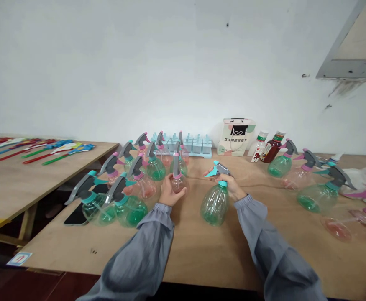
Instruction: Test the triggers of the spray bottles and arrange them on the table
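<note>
My left hand (169, 191) is wrapped round a pink spray bottle (180, 182) with a grey and pink trigger head, among the bottles left of centre. Closed at the neck of a green spray bottle (214, 205) is my right hand (229, 184); that bottle tilts a little, and its grey head with a turquoise trigger points left. Several more green and pink spray bottles (130, 210) stand close together on the left. To the right is another group, with a green spray bottle (317, 196) near its middle. Some fingers of my right hand are hidden behind the bottle.
A dark phone (77, 215) lies by the left bottles. Along the wall are a light blue popsicle mould (201, 147), a printed paper bag (236, 138) and two drink bottles (272, 147). Another table (1, 184) at left bears colourful hand-shaped sticks (68, 154). A plastic bag (358, 177) lies at right.
</note>
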### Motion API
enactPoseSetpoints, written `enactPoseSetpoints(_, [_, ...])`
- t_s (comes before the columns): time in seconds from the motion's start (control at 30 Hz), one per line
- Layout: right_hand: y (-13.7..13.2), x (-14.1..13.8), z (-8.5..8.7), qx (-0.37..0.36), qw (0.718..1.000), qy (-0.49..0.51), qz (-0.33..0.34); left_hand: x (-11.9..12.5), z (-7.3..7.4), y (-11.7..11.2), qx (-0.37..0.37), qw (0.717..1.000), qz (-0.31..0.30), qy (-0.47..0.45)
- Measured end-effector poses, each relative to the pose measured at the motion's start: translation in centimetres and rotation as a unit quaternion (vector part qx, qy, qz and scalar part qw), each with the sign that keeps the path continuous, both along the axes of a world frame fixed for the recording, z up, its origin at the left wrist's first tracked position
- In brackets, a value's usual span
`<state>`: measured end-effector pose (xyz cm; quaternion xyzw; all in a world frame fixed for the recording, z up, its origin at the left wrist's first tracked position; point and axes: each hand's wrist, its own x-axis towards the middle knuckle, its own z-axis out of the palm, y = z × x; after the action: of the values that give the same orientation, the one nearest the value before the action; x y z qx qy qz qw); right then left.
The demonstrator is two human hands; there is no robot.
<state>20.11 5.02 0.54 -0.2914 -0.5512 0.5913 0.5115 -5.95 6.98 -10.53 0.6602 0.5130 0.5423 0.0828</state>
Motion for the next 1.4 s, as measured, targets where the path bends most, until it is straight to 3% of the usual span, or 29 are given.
enactPoseSetpoints(0.1, [-0.3,0.1,0.3,0.004,0.999,-0.042,-0.002,0.0,-0.1,0.0,-0.004,1.000,0.000,0.000])
enactPoseSetpoints(0.27, [0.2,0.1,0.2,0.001,0.996,-0.059,-0.060,0.1,-0.3,0.0,-0.001,1.000,-0.001,-0.003])
enactPoseSetpoints(0.43, [0.6,1.0,0.5,0.054,0.985,-0.098,-0.130,0.1,-0.1,-0.1,-0.005,1.000,-0.005,0.002])
enactPoseSetpoints(0.53, [0.8,2.4,0.7,0.105,0.961,-0.148,-0.211,0.1,-0.1,-0.1,-0.011,1.000,-0.004,0.003])
enactPoseSetpoints(0.73, [1.9,6.2,0.0,0.139,0.870,-0.190,-0.434,0.4,0.1,-0.3,-0.034,0.999,-0.014,-0.001])
enactPoseSetpoints(0.83, [2.8,7.6,-1.1,0.140,0.846,-0.198,-0.475,0.5,0.2,-0.4,-0.040,0.999,-0.019,-0.006])
enactPoseSetpoints(0.9, [3.6,8.3,-2.2,0.148,0.847,-0.207,-0.467,0.5,0.2,-0.4,-0.039,0.999,-0.026,-0.008])
enactPoseSetpoints(1.03, [4.5,9.0,-5.7,0.168,0.839,-0.256,-0.449,0.4,0.2,-0.3,-0.032,0.999,-0.025,-0.006])
enactPoseSetpoints(1.2, [5.0,11.1,-9.9,0.165,0.778,-0.305,-0.524,0.4,0.2,-0.4,-0.034,0.999,-0.019,0.005])
enactPoseSetpoints(1.4, [7.9,16.0,-10.7,0.106,0.716,-0.287,-0.627,0.5,0.0,-0.4,-0.036,0.999,-0.028,0.000])
